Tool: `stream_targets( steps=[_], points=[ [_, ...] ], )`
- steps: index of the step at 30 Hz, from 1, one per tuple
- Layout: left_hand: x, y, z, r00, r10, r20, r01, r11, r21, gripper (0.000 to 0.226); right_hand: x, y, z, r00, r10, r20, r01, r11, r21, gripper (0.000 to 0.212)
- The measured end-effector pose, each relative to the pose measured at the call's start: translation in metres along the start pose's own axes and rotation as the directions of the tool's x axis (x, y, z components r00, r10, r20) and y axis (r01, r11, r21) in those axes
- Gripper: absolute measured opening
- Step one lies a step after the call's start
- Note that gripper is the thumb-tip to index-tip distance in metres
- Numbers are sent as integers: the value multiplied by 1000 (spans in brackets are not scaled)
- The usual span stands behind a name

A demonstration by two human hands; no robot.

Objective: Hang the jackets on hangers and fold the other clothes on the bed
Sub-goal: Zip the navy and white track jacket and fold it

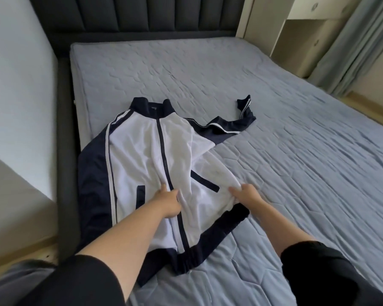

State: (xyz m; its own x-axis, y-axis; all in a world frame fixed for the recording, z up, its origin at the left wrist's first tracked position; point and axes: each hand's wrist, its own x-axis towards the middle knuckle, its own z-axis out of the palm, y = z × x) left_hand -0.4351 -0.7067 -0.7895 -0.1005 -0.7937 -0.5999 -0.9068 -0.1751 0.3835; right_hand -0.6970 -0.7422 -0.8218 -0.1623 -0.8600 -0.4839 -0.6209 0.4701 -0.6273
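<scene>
A white and navy zip-up jacket (pixel 137 146) lies front up on a bed (pixel 274 96) covered with a grey-blue quilted sheet. It is on the side of the bed nearest the left edge, with its collar pointing toward the dark padded headboard (pixel 153 14). Its hem is nearest the foot of the bed. One navy sleeve (pixel 230 124) stretches out across the middle of the bed. The other lies along the bed's left edge.

A person reaches in from the foot of the bed with both bare forearms. The left hand (pixel 168 200) has its fingers curled into the white fabric just beside the zip. The right hand (pixel 245 193) grips a bunched fold of the white front near a pocket. A pale curtain (pixel 352 40) hangs beyond the bed's far right corner.
</scene>
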Motion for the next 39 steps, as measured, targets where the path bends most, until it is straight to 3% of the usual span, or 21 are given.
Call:
stream_targets(
  steps=[3,5,7,8,9,11,13,15,16,18,20,23,25,27,28,29,31,33,34,36,39],
  points=[
    [-2,0,-4,999,9,36,-9,1000,-4,62,-2,8,-23,969,136,-207,-36,905,424,33],
    [-4,2,-5,997,28,68,-26,999,-38,54,-2,19,-36,953,269,-135,-173,857,485,27],
    [-7,4,0,997,25,70,-23,999,-26,52,-5,36,-41,925,380,-24,-372,915,154,37],
    [-8,5,4,998,14,59,-15,1000,17,54,-11,43,-41,910,408,-75,-411,911,-33,39],
    [-9,7,10,999,3,42,-7,996,84,56,-18,49,-38,917,381,-121,-398,892,-214,39],
    [-15,13,24,1000,1,-27,6,970,243,57,-24,61,-29,957,245,-154,-282,909,-308,30],
    [-25,22,37,974,123,-190,-41,920,389,51,-27,70,-22,956,102,-276,-150,976,-158,29],
    [-34,30,52,883,356,-306,-195,871,450,46,-34,77,-18,947,106,-302,-90,994,68,39],
    [-37,32,60,845,453,-284,-300,841,450,46,-41,80,-17,946,146,-288,-91,976,196,39],
    [-44,33,76,836,537,-115,-445,784,432,52,-53,92,-16,953,219,-211,-104,886,453,28],
    [-49,30,86,863,503,51,-453,724,520,69,-60,109,-16,973,199,-115,-91,794,601,15],
    [-55,29,94,906,414,83,-356,645,676,77,-69,118,-17,995,102,3,-80,756,649,5],
    [-56,32,96,927,370,62,-319,691,648,69,-72,112,-24,988,152,-18,-97,715,692,13],
    [-56,34,94,940,336,61,-319,802,505,48,-68,106,-33,967,254,-21,-151,635,757,23],
    [-56,35,90,946,314,79,-318,857,405,40,-67,103,-36,948,316,-25,-194,641,742,25],
    [-54,33,84,947,298,117,-319,902,291,35,-68,100,-37,925,378,-44,-260,714,650,23],
    [-52,25,72,933,259,250,-278,960,42,33,-73,93,-32,890,434,-138,-408,895,183,12],
    [-56,15,66,902,249,353,-194,964,-182,35,-80,80,-19,896,362,-258,-431,852,-299,22],
    [-57,9,65,910,255,328,-184,955,-231,36,-81,70,-11,912,267,-311,-387,810,-441,31],
    [-57,-2,65,962,229,152,-178,941,-287,37,-80,43,8,930,-5,-369,-212,811,-545,44],
    [-57,-25,57,977,113,-183,-173,918,-357,34,-81,-6,47,913,-316,-258,115,806,-580,54]
  ],
)
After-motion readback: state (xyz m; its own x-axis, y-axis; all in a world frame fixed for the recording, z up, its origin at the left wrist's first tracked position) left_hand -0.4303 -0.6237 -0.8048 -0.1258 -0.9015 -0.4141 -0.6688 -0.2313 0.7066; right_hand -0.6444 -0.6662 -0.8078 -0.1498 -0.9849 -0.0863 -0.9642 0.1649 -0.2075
